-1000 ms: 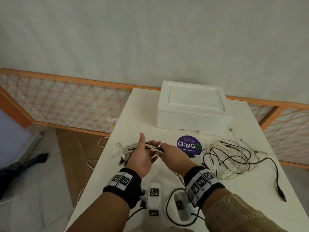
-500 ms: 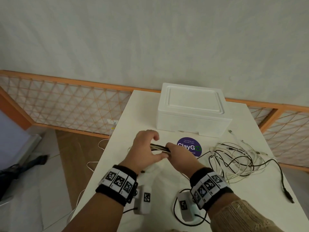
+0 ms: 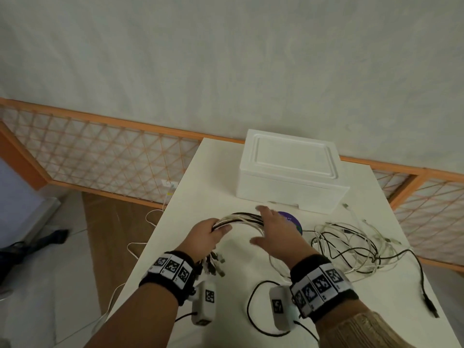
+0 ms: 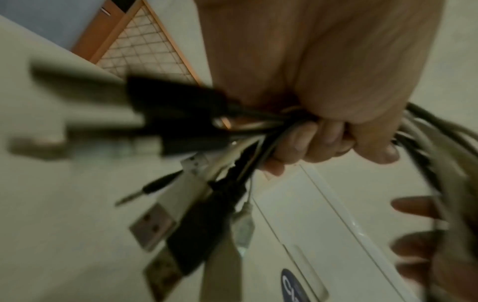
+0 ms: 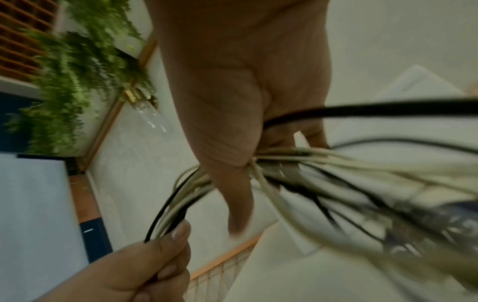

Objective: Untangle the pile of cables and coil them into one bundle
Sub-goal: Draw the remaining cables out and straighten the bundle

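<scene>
Nearest me, my left hand (image 3: 204, 236) is curled tight round the gathered cables (image 3: 241, 219), with their plugs (image 3: 213, 266) (USB ends and one thin jack, blurred in the left wrist view) fanning out below my fist toward my wrist. The black and white strands arch from that fist across to my right hand (image 3: 276, 234), whose fingers lie spread and nearly straight over them, thumb out, not clenched. To my right the rest of the loose pile (image 3: 351, 247) sprawls on the white table (image 3: 180, 222), one black cable end (image 3: 430, 306) trailing near the edge. Beyond my right hand a purple sticker (image 3: 292, 219) peeks out, and behind it sits a white foam box (image 3: 291, 172).
</scene>
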`<state>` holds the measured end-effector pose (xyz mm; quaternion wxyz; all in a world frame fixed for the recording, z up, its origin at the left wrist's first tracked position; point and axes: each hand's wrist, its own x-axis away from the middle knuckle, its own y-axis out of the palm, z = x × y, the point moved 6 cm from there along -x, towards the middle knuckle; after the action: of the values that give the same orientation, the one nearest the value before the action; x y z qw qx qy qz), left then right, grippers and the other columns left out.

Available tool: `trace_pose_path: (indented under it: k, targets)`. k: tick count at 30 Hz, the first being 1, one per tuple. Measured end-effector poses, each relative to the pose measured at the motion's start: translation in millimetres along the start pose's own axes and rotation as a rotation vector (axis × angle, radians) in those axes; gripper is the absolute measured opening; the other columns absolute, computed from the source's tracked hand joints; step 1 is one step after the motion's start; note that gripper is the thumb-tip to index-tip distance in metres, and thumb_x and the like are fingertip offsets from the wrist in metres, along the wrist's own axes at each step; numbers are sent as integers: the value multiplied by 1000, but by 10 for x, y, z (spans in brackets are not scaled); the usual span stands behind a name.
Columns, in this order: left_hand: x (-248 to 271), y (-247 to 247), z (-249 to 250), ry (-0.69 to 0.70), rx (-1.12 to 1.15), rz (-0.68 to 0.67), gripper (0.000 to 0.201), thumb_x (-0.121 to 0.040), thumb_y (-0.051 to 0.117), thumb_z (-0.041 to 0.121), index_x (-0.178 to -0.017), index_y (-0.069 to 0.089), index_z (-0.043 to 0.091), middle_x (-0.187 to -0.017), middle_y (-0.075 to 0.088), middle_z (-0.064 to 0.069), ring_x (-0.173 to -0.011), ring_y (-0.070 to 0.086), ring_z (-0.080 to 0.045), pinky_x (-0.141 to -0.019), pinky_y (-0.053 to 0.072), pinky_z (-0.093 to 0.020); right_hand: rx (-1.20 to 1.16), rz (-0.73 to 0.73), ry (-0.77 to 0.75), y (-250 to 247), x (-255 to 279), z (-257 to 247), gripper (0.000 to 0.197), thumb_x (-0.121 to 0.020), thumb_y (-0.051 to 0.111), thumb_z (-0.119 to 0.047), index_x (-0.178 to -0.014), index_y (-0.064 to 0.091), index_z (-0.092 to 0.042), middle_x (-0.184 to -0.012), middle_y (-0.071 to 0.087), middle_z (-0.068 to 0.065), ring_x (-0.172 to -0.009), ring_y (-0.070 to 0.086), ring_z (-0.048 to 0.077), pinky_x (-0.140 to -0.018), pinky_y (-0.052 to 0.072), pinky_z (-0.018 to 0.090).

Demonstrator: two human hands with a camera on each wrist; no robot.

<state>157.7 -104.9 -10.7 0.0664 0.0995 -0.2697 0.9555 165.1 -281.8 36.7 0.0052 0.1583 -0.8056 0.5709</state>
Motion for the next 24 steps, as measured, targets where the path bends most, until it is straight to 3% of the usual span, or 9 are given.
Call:
trace_pose_path:
  k: [2, 5, 6, 8, 10, 13, 18, 21, 24]
  targets:
    - [-33, -20, 45, -5, -24, 13, 27, -93, 54, 41, -79, 56, 17, -67, 53, 1, -60, 52, -15, -62, 44, -26, 173, 62, -83, -138, 22, -143, 110, -71, 75, -47, -150, 2, -25, -149, 25, 6, -140, 24, 28, -114, 20, 53]
    - [-39, 10, 169, 2, -8, -7, 27, -92, 57, 33, -74, 55, 13, -59, 51, 1, -50, 48, -13, -49, 41, -18, 313, 131, -317, -211, 55, -553, 103, -75, 72, -39, -150, 3, -28, -153, 19, 3, -143, 13, 23, -115, 3, 57]
    - [-37, 30, 227, 15, 0, -24, 25, -91, 57, 26, -69, 53, 15, -56, 49, 0, -48, 46, -13, -44, 38, -16, 342, 105, -368, -158, 40, -660, 92, -79, 68, -31, -149, 10, -28, -151, 26, 2, -142, 19, 23, -116, 5, 57]
    - [-19, 65, 322, 58, -24, -61, 25, -88, 56, 12, -64, 51, 17, -53, 50, 1, -46, 46, -13, -42, 37, -15, 386, 37, -378, -23, -25, -715, 69, -83, 57, -19, -145, 25, -25, -136, 44, 3, -128, 39, 26, -111, 24, 51]
    - [21, 72, 333, 67, 15, -111, 22, -87, 57, 11, -66, 55, 18, -54, 54, 2, -47, 48, -12, -47, 41, -16, 389, 14, -334, 13, -51, -662, 50, -86, 50, -19, -135, 40, -22, -118, 56, 4, -109, 53, 28, -89, 40, 39]
    - [84, 56, 247, 51, 73, -217, 20, -88, 59, 15, -69, 62, 18, -58, 62, 5, -55, 54, -12, -59, 45, -20, 363, -33, -339, 53, -50, -623, 39, -87, 51, -25, -125, 47, -20, -110, 60, 4, -97, 60, 27, -73, 41, 33]
    - [152, 134, 155, 28, 36, -370, 24, -91, 57, 25, -80, 73, 10, -73, 72, 7, -81, 63, -4, -89, 42, -26, 324, -93, -358, 141, -21, -607, 38, -84, 61, -30, -119, 52, -20, -106, 62, 2, -96, 61, 24, -69, 40, 30]
    - [179, 197, 78, 16, -2, -461, 14, -87, 60, 22, -79, 68, 15, -82, 74, 2, -85, 66, -11, -91, 46, -33, 204, -65, -319, 48, 0, -466, 43, -78, 69, -43, -115, 56, -26, -102, 64, -4, -96, 60, 17, -70, 41, 29]
    - [203, 244, 20, -3, 47, -494, 12, -86, 62, 18, -76, 58, 20, -78, 73, 1, -84, 71, -20, -87, 54, -38, 127, -43, -256, -15, -13, -317, 31, -79, 68, -44, -104, 61, -28, -97, 66, -9, -92, 60, 13, -67, 41, 27]
